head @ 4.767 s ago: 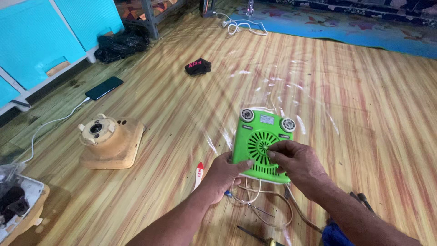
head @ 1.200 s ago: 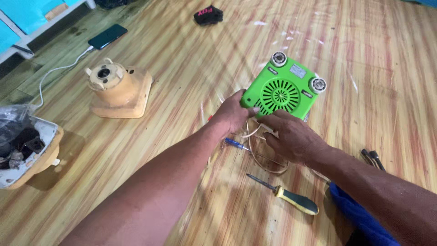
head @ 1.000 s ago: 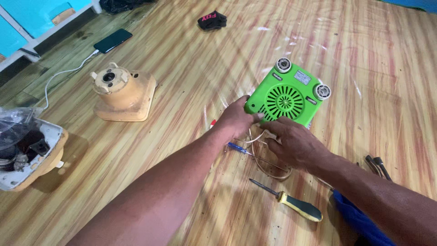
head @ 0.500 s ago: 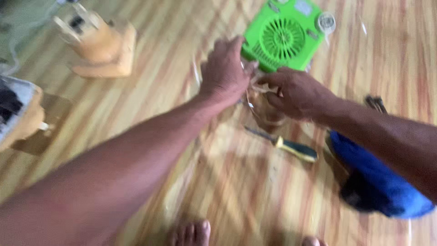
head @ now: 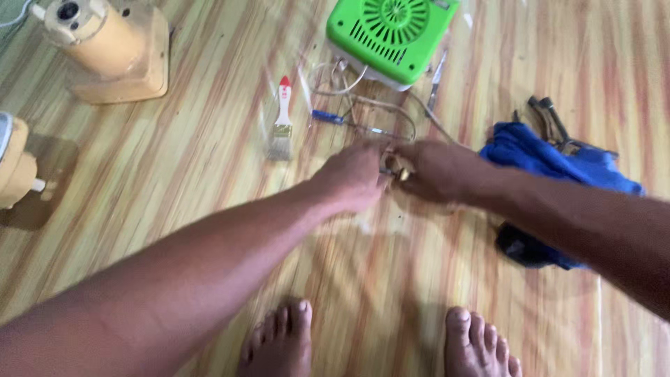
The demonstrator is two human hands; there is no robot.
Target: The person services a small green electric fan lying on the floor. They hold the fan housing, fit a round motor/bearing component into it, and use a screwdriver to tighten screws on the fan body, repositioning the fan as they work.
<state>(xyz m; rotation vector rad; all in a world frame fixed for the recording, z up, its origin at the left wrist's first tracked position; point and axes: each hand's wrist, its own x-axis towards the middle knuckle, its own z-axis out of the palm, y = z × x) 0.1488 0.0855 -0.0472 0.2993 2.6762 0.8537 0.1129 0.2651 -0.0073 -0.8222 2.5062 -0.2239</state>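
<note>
Wood-pattern floor (head: 209, 174). Tan motor housing (head: 105, 42) top left, w/ another tan part (head: 17, 171) at left edge. Small paintbrush (head: 282, 119) lies nr green fan casing (head: 391, 35). Blue cloth (head: 558, 167) at right, pliers (head: 551, 122) just behind it.

I see a glossy green plastic vented box (head: 391, 31), soft blue crumpled cloth (head: 551, 164), a beige matt plastic motor base (head: 112, 49) and smooth, shiny wood-patterned flooring (head: 209, 153).

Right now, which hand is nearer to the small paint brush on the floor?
Left. The left hand lies just right of and below the paint brush, not touching it. The right hand is farther right, beside the blue cloth.
</note>
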